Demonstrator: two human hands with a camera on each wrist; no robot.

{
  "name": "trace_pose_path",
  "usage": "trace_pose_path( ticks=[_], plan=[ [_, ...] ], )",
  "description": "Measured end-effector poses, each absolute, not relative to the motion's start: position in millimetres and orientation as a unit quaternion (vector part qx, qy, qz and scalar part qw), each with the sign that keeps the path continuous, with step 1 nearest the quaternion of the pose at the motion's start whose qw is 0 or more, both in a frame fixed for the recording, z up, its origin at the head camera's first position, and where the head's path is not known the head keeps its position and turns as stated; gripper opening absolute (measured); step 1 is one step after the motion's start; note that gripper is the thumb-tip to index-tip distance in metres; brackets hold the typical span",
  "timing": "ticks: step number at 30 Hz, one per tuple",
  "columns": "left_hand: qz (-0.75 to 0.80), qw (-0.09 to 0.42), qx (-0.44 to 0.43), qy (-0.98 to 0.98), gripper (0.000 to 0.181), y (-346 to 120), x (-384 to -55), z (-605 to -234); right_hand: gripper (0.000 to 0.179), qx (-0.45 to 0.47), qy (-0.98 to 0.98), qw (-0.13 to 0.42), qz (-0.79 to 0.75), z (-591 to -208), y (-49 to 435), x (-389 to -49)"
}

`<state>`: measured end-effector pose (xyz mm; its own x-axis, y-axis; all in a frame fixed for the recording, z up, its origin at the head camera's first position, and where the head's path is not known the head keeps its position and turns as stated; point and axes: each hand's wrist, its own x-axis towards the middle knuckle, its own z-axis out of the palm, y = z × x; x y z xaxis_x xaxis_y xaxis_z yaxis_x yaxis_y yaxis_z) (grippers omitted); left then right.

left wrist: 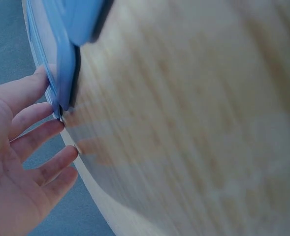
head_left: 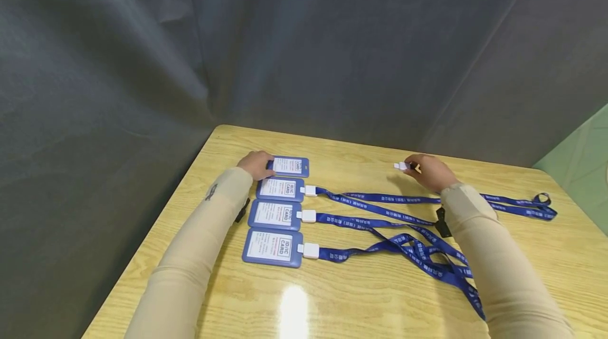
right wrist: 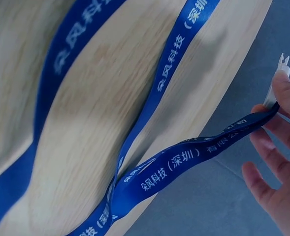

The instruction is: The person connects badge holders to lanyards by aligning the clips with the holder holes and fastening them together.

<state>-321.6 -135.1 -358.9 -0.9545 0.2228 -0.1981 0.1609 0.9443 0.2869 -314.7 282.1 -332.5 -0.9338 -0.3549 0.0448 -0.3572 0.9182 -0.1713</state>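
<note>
At the far end of a column of badge holders, my left hand (head_left: 256,165) pinches the left edge of a blue ID card holder (head_left: 294,167) lying on the table. In the left wrist view the thumb and index finger hold the rim of that card holder (left wrist: 65,69), while the other fingers are spread by the table edge. Across to the right, my right hand (head_left: 431,172) pinches the white clip (head_left: 402,166) of a blue lanyard above the table. The right wrist view shows the clip's forked tip (right wrist: 283,61) pointing away and the lanyard strap (right wrist: 169,167) trailing from the fingers.
Three more blue card holders (head_left: 274,214) lie nearer, each joined by a white clip (head_left: 309,216) to a blue lanyard (head_left: 351,221). Their straps tangle under the right forearm. A strap loop (head_left: 541,212) lies far right. Dark curtain (head_left: 332,54) stands behind the wooden table (head_left: 361,302).
</note>
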Motion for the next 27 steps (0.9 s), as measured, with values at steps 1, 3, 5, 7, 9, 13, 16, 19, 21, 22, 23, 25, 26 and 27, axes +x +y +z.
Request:
trace_pose_path(
  ticks=[1, 3, 5, 7, 9, 13, 16, 19, 21, 22, 23, 25, 26, 27],
  plan=[
    [0.136, 0.115, 0.098, 0.979, 0.052, -135, -321, -358, 0.029, 0.182, -0.979, 0.006, 0.090, -333, 281, -315],
    [0.137, 0.114, 0.098, 0.979, 0.052, -134, -319, -357, 0.028, 0.183, -0.979, 0.005, 0.091, -333, 279, -315],
    [0.135, 0.114, 0.100, 0.979, 0.052, -134, -318, -357, 0.028, 0.186, -0.978, 0.006, 0.092, -333, 278, -316],
    [0.135, 0.115, 0.100, 0.979, 0.052, -134, -318, -357, 0.028, 0.187, -0.978, 0.005, 0.092, -334, 276, -317],
    [0.134, 0.116, 0.100, 0.979, 0.052, -134, -318, -357, 0.028, 0.190, -0.977, 0.006, 0.092, -334, 275, -318],
    [0.135, 0.121, 0.097, 0.979, 0.052, -135, -318, -358, 0.027, 0.194, -0.977, 0.005, 0.092, -336, 272, -316],
    [0.132, 0.121, 0.100, 0.979, 0.051, -136, -317, -359, 0.027, 0.194, -0.977, 0.001, 0.093, -338, 271, -316],
    [0.124, 0.113, 0.112, 0.979, 0.049, -137, -315, -359, 0.027, 0.194, -0.977, -0.003, 0.094, -339, 271, -315],
    [0.117, 0.107, 0.122, 0.980, 0.047, -138, -314, -359, 0.027, 0.194, -0.977, -0.006, 0.094, -340, 271, -315],
    [0.116, 0.105, 0.125, 0.980, 0.047, -138, -313, -359, 0.027, 0.192, -0.977, -0.007, 0.093, -340, 270, -315],
    [0.115, 0.104, 0.127, 0.980, 0.047, -138, -313, -359, 0.027, 0.190, -0.977, -0.009, 0.092, -341, 270, -316],
    [0.115, 0.104, 0.130, 0.979, 0.046, -138, -312, -359, 0.027, 0.188, -0.978, -0.012, 0.092, -341, 269, -316],
    [0.116, 0.104, 0.130, 0.979, 0.046, -138, -312, -359, 0.027, 0.188, -0.978, -0.013, 0.092, -341, 269, -316],
    [0.115, 0.104, 0.130, 0.979, 0.046, -138, -311, -359, 0.027, 0.187, -0.978, -0.014, 0.092, -341, 268, -316]
  ],
)
